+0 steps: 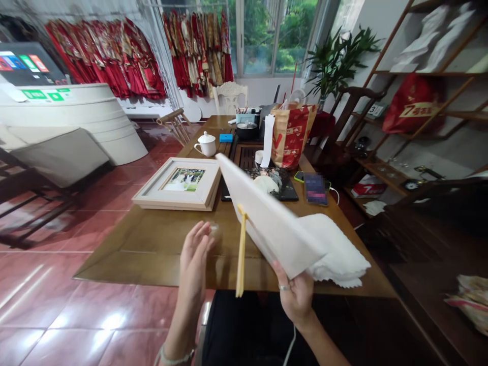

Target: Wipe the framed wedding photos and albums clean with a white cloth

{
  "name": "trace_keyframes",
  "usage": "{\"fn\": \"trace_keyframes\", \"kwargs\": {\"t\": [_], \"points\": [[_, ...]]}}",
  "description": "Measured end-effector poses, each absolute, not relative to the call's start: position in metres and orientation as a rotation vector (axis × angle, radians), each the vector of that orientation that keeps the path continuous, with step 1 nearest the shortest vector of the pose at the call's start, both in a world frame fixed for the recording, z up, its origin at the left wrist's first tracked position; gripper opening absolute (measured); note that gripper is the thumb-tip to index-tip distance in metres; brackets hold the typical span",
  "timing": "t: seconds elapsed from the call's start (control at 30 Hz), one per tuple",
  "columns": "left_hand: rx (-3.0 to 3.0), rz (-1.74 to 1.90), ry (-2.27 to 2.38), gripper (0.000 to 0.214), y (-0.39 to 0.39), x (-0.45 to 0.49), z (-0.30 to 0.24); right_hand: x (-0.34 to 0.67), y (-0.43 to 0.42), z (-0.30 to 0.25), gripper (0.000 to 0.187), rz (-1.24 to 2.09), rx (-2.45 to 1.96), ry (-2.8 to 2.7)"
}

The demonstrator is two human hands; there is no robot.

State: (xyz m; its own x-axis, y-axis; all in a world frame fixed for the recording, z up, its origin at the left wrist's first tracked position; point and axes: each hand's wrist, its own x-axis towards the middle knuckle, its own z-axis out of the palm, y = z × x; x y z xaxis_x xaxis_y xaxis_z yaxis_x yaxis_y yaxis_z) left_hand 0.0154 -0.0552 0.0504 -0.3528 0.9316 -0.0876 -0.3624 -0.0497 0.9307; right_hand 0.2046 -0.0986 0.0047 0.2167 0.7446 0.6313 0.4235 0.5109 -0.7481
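A flat white board [272, 226], slightly blurred, is tilted above the near side of the wooden table. My right hand [297, 299] grips it by its lower corner, with a ring on one finger. From the board's left edge dangles a yellow ribbon-like strip [241, 259]. My left hand [194, 256] is raised to the left of the strip, fingers apart and holding nothing. Beyond it, stacked pale picture frames [150, 190] lie flat, the top one showing a photo [183, 180]. Beside my right hand rests a folded white cloth [337, 249].
Across the brown table [152, 249] stand a lidded white cup [207, 144], a blue box [226, 138], a red and tan paper bag [293, 137] and a dark photo panel [287, 189]. A phone [315, 189] with a cable lies at the right edge. Shelves [392, 178] rise on the right.
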Motion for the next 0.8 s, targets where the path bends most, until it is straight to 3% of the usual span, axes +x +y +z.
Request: {"fn": "trace_keyframes", "kwargs": {"t": [0.1, 0.33, 0.53, 0.63, 0.73, 0.8], "points": [[0.575, 1.536, 1.214, 0.059, -0.058, 0.026, 0.019, 0.190, -0.103, 0.012, 0.012, 0.514, -1.165, -1.038], [0.387, 1.369, 0.875, 0.053, -0.071, 0.069, 0.018, 0.171, -0.108, 0.026, 0.044, 0.938, -0.942, -0.681], [0.238, 1.469, 1.194, 0.042, -0.069, 0.058, 0.032, 0.210, -0.138, 0.033, 0.049, 1.220, -1.157, -1.250], [0.311, 1.402, 1.451, 0.040, -0.069, 0.028, 0.038, 0.257, -0.150, 0.041, 0.043, 1.156, -1.320, -1.790], [0.434, 1.315, 1.642, 0.040, -0.077, -0.004, 0.044, 0.306, -0.150, 0.044, 0.026, 0.878, -1.486, -1.784], [0.476, 1.242, 1.707, 0.041, -0.083, -0.021, 0.044, 0.332, -0.144, 0.039, 0.022, 0.520, -1.628, -1.712]]}}
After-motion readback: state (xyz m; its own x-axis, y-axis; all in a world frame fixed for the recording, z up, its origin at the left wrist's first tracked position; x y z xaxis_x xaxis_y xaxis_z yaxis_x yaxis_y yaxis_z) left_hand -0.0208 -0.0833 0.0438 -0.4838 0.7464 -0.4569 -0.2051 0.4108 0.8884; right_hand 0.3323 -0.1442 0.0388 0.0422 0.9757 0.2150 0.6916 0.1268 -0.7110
